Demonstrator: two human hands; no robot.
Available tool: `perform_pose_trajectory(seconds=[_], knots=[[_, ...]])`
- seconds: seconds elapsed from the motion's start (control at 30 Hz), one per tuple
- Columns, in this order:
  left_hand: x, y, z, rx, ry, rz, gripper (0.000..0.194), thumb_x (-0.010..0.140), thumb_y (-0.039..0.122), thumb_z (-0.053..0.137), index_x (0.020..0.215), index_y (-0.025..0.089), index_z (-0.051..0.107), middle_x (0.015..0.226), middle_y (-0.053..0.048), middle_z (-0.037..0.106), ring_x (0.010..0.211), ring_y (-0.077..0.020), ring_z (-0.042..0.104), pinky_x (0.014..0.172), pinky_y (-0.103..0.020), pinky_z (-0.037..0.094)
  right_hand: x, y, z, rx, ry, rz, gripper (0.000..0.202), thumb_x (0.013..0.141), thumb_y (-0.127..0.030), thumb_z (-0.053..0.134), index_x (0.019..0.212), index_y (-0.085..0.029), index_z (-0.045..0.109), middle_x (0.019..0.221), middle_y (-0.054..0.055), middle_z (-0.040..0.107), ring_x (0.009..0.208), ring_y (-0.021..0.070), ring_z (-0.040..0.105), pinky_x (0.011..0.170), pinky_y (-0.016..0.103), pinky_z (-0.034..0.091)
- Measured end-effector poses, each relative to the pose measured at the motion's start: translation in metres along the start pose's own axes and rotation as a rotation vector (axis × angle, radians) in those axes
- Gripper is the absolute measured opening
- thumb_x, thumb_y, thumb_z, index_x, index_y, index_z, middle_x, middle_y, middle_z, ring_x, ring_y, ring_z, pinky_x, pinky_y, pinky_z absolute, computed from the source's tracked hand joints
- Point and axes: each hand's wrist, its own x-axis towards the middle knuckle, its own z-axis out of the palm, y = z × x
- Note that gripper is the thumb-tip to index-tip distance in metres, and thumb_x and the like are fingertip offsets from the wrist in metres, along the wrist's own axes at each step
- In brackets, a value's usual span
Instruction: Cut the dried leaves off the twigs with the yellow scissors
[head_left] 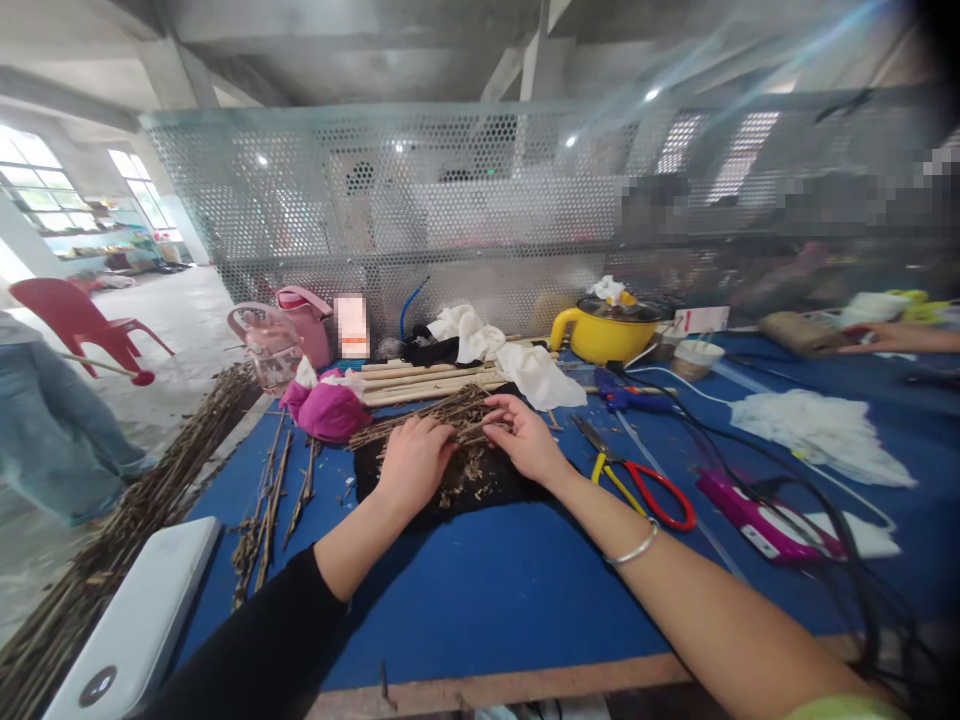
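On a black cloth (431,505) lies a bundle of thin brown dried plant stems (450,405), with crumbs and broken bits scattered around it. My left hand (412,462) is at the near side of the bundle, its fingers curled round a dried stem. Facing it, my right hand (525,440) pinches at a dried stem between thumb and fingers; where this stem ends is hidden behind the fingers. Scissors (637,480) with one red and one yellow handle lie to the right of my right hand. More dried stems (274,500) are left of the cloth.
Pale sticks (420,380) and a purple cloth bundle (326,405) lie behind. A yellow pot (611,335), blue glue gun (634,392), magenta device (772,515) and black cables are rightward. A white power bank (139,620) is at left. Another person's hand (892,337) touches a twine roll (802,333).
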Motion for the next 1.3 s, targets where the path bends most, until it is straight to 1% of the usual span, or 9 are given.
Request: perform_pose_trajectory(seconds=[0.1,0.2,0.3,0.43,0.6,0.73,0.83,1.07,1.3], knots=[[-0.002,-0.002,0.000,0.008,0.051,-0.048,0.019,0.086,0.029,0.044,0.092,0.022,0.061,0.097,-0.005,0.061,0.094,-0.0208,0.051,0.081,-0.035,0.039,0.001,0.008,0.003,0.059,0.033,0.059,0.052,0.067,-0.024,0.061,0.112,-0.024,0.036,0.079,-0.003,0.056,0.059,0.0106,0.055,0.061,0.028,0.050],[-0.007,-0.006,0.000,0.027,0.095,-0.103,0.022,0.083,0.032,0.049,0.102,0.022,0.057,0.107,-0.006,0.058,0.100,-0.0226,0.050,0.084,-0.037,0.039,0.003,0.014,0.003,0.106,0.053,0.118,0.052,0.064,-0.023,0.062,0.109,-0.024,0.037,0.079,-0.002,0.057,0.065,0.0119,0.058,0.067,0.031,0.051],[-0.009,-0.014,0.002,0.046,0.050,-0.097,0.037,0.079,0.033,0.056,0.113,0.022,0.050,0.111,-0.007,0.057,0.102,-0.0238,0.050,0.085,-0.037,0.040,0.005,0.017,0.003,0.213,0.082,0.172,0.052,0.063,-0.023,0.063,0.107,-0.025,0.036,0.088,0.000,0.058,0.076,0.0146,0.060,0.076,0.035,0.051],[-0.008,-0.025,0.010,0.029,-0.046,-0.098,0.025,0.085,0.026,0.045,0.107,0.021,0.055,0.098,-0.006,0.063,0.093,-0.0192,0.056,0.083,-0.031,0.042,0.006,0.018,-0.001,0.266,0.096,0.188,0.052,0.069,-0.026,0.059,0.113,-0.030,0.033,0.109,0.004,0.054,0.096,0.0183,0.058,0.084,0.039,0.048],[-0.008,-0.032,0.013,0.018,0.034,-0.166,0.025,0.088,0.027,0.039,0.104,0.021,0.057,0.096,-0.006,0.062,0.091,-0.0195,0.057,0.082,-0.030,0.044,0.006,0.013,-0.020,-0.249,0.131,-0.029,0.053,0.070,-0.020,0.057,0.119,-0.026,0.038,0.121,0.008,0.048,0.107,0.0205,0.051,0.085,0.037,0.045],[-0.007,-0.037,0.014,0.028,0.072,-0.213,0.026,0.086,0.026,0.042,0.108,0.021,0.056,0.100,-0.007,0.060,0.090,-0.0212,0.056,0.081,-0.032,0.045,0.004,0.010,-0.031,-0.761,-0.098,-0.161,0.028,0.072,-0.030,0.061,0.098,-0.021,0.059,0.102,0.006,0.059,0.098,0.0218,0.053,0.086,0.037,0.041],[-0.003,-0.042,0.017,-0.022,0.058,-0.218,0.031,0.085,0.023,0.044,0.115,0.021,0.051,0.104,-0.008,0.058,0.093,-0.0208,0.056,0.083,-0.032,0.045,0.004,0.012,-0.025,-0.945,-0.208,-0.170,0.033,0.071,-0.041,0.063,0.097,-0.020,0.063,0.097,0.007,0.061,0.093,0.0224,0.053,0.083,0.037,0.041],[-0.003,-0.047,0.006,-0.090,0.038,0.026,0.020,0.077,0.033,0.058,0.093,0.022,0.059,0.119,-0.007,0.053,0.112,-0.0236,0.045,0.092,-0.040,0.039,0.010,0.006,-0.009,-1.011,-0.244,-0.251,0.016,0.083,-0.030,0.053,0.082,-0.022,0.066,0.092,0.004,0.062,0.090,0.0178,0.053,0.083,0.033,0.038],[-0.001,-0.061,0.016,-0.064,0.043,-0.123,0.019,0.084,0.025,0.046,0.091,0.022,0.063,0.107,-0.005,0.060,0.100,-0.0198,0.053,0.088,-0.034,0.043,0.010,0.003,-0.036,-0.907,-0.304,-0.240,0.018,0.085,-0.028,0.048,0.081,-0.020,0.064,0.091,0.004,0.062,0.087,0.0172,0.054,0.081,0.031,0.040]])
